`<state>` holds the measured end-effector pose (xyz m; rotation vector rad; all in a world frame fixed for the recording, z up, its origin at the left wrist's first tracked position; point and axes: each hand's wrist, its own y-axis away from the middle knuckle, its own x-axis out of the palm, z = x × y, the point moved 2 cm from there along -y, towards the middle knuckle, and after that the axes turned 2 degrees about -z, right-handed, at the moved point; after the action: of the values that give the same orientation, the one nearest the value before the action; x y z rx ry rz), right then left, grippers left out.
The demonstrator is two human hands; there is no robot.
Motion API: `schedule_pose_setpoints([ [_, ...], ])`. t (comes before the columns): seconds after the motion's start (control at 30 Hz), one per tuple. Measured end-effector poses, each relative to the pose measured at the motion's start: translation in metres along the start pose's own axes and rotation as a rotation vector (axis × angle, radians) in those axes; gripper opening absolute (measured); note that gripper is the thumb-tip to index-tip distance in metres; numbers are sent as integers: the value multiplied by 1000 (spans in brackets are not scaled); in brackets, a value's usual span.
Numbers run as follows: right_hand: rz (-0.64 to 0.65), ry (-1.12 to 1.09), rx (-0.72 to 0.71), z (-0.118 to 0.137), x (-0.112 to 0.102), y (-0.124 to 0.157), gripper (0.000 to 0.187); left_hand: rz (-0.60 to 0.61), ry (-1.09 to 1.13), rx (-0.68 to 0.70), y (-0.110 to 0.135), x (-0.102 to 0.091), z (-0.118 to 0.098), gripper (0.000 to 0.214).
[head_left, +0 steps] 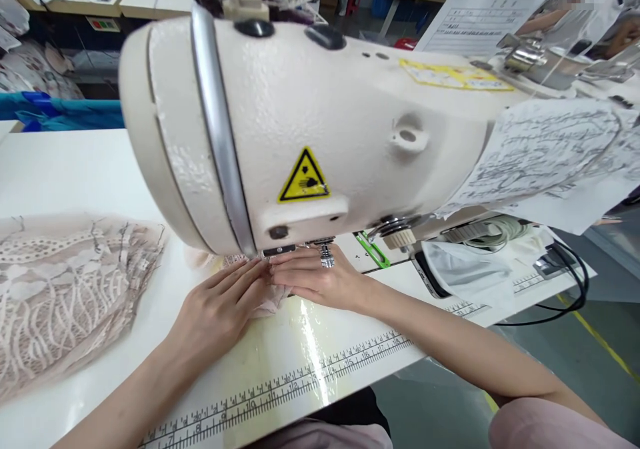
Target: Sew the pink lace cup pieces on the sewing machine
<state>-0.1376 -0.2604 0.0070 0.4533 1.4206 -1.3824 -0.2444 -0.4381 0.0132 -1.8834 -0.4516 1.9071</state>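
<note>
A large cream sewing machine (pixel 350 115) fills the middle of the view. Under its head lies a small piece of pale pink lace fabric (pixel 273 302), mostly covered by my hands. My left hand (pixel 220 305) rests flat on the lace, fingers stretched forward and lying side by side, holding nothing. From the right, my right hand (pixel 325 279) reaches in with its fingers extended over the same lace, meeting the left fingertips just below the needle area. The machine head hides the needle and some fingertips. A metal screw part (pixel 327 255) shows in front of the right hand.
More pink lace fabric (pixel 65 295) is spread at left. A printed ruler (pixel 280 389) runs along the table's front edge. To the right lie a green tool (pixel 373 249), a phone (pixel 430 275), white cloth (pixel 465 269) and black cables (pixel 575 289). Written papers (pixel 545 149) hang on the machine.
</note>
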Motion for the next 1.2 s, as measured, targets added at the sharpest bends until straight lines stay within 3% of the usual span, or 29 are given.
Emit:
schedule_pose_setpoints([
  [0.37,29,76,-60,8,10,-13,25,-25,-23,-82,0,-5,4,25],
  [0.6,-98,133,-51,10,13,-12,24,4,-57,-133,2,-2,5,30],
  [0.87,-132,284,7,11,11,-10,21,6,-93,-144,0,0,5,34],
  [1.0,-60,357,89,12,8,-8,23,-1,-110,-144,-2,-1,5,30],
  [1.2,112,296,151,9,9,-6,30,15,-155,-138,-1,2,3,29],
])
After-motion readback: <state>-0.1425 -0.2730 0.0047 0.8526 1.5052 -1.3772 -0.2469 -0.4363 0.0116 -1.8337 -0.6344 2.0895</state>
